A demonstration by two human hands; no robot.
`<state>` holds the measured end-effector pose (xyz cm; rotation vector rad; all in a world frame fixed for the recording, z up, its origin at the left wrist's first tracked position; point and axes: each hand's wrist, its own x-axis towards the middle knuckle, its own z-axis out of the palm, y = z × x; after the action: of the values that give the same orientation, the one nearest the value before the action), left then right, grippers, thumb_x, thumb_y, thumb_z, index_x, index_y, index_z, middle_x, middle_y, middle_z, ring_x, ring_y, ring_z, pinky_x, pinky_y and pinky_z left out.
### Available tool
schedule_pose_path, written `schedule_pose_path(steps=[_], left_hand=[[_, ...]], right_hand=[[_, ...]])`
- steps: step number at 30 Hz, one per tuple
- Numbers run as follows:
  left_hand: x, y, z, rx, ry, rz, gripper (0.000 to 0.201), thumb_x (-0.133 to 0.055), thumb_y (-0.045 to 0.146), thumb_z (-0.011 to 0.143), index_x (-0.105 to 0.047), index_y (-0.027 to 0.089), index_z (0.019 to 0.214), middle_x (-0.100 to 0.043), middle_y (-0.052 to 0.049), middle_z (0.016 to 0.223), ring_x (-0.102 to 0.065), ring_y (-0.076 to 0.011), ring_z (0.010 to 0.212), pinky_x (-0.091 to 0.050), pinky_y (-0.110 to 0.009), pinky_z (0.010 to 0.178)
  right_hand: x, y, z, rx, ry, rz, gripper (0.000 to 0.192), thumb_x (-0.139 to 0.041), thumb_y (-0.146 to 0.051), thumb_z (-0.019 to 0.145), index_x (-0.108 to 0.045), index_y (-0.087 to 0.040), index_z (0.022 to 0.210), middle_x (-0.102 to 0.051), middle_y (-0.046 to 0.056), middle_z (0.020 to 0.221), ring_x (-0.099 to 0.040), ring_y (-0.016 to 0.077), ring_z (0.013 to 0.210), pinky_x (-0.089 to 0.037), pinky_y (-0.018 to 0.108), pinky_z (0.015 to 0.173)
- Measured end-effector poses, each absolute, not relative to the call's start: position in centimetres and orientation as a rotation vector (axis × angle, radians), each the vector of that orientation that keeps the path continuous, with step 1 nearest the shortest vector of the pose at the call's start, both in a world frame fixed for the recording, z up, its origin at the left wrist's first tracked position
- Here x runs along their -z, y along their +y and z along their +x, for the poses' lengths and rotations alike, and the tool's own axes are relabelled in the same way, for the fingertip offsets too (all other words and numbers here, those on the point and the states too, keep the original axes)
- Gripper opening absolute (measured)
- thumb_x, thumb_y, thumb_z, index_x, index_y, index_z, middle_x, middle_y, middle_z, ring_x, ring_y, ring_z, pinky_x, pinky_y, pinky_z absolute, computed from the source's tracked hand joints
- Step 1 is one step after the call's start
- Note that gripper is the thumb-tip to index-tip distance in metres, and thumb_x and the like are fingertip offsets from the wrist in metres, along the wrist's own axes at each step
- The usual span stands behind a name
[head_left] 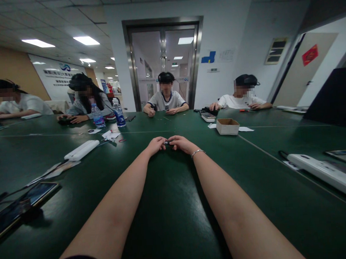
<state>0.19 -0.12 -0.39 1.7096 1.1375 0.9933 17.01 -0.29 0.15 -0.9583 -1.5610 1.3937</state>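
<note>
Out at arm's length over the dark green table, my left hand and my right hand almost meet. Between their fingertips is a small dark object with a lighter, silvery end. It is too small and too far off to name its kind. The fingers of both hands are closed in a pinch on it, the left on the lighter end and the right on the dark part. A thin bracelet circles my right wrist.
Left lie a white power strip, a phone and two bottles. A small open box stands ahead on the right, another white strip nearer. Several people sit around the table, one person straight across.
</note>
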Motion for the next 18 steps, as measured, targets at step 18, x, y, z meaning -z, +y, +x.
schedule_pose_path(steps=[18], left_hand=[[1.03, 0.22, 0.17, -0.970, 1.117, 1.771, 0.022, -0.050, 0.029, 0.077, -0.058, 0.013, 0.089, -0.056, 0.000, 0.057, -0.048, -0.0080, 0.048, -0.036, -0.020, 0.049]], right_hand=[[-0.32, -0.47, 17.06, -1.405, -1.559, -0.983, 0.016, -0.055, 0.000, 0.073, -0.061, -0.012, 0.082, -0.058, -0.002, 0.062, -0.049, 0.0037, 0.040, -0.037, 0.013, 0.039]])
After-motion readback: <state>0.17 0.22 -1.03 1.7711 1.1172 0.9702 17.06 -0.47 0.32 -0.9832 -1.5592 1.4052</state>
